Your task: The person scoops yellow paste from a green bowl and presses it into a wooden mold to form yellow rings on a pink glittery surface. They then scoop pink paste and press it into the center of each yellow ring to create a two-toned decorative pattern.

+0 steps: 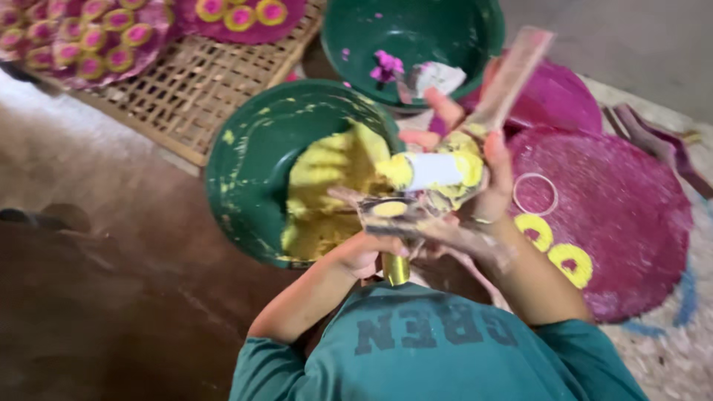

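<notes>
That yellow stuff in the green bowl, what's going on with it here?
A person in a teal shirt works over a green bowl of yellow paste. The left hand holds a small mould with paste in it; the right hand, smeared yellow, grips a white roll and a flat stick. Two yellow rings lie on a pink round mat, and a second green bowl sits behind.
</notes>
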